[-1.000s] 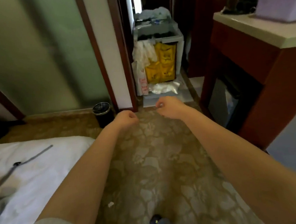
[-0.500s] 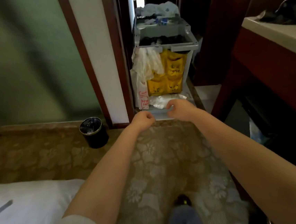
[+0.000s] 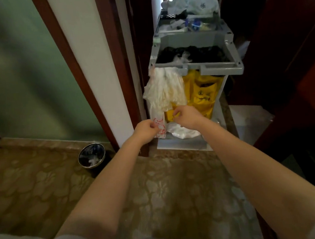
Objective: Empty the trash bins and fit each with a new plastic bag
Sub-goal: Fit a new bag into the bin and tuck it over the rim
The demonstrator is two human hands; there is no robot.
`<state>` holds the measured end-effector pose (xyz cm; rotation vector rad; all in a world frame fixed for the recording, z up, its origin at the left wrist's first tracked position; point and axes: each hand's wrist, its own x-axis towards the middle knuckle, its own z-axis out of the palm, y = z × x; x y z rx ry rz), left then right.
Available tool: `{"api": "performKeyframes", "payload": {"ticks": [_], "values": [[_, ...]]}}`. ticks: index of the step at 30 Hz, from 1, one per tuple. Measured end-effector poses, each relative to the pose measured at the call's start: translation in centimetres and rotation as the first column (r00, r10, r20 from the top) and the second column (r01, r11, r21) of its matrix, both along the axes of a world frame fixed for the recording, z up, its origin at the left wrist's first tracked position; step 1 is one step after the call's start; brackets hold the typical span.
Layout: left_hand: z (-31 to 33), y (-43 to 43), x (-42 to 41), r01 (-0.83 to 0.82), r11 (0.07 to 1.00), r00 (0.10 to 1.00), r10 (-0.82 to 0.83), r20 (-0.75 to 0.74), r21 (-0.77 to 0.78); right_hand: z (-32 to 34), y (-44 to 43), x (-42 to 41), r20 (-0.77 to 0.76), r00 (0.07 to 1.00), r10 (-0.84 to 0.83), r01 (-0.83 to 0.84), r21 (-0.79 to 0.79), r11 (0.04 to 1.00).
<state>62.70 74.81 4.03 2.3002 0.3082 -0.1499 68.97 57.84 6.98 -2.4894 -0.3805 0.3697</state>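
Trash bin is still waiting on the floor at the carpet's far edge, standing upright near the foot of the door frame, left of the housekeeping cart. The person has been closing on that cart over the last second. The bed that was filling the lower left has dropped nearly out of sight. Both hands, which were hanging over open carpet, are now reaching the bundle of white plastic bags hanging from the cart's front rim. The left hand is curling its fingers right at a long red-printed bag in that bundle. The right hand is curling in front of the yellow bag beside it. Whether either is actually pinching plastic, I cannot tell. To my eye this is a fetch of a fresh liner, with the emptying not yet begun. The bin is looking small, round and dark with a shiny rim, already lined in dark plastic, with a few pale scraps lying inside.
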Motion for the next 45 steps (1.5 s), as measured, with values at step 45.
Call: {"api": "performKeyframes", "payload": {"ticks": [45], "values": [[-5.3,2.1,46.3,-0.126,0.906,0.991,0.136,0.003,0.404,-7.0,2.6,48.3,0.049,0.983,0.175,-0.181,0.21,0.961]]}}
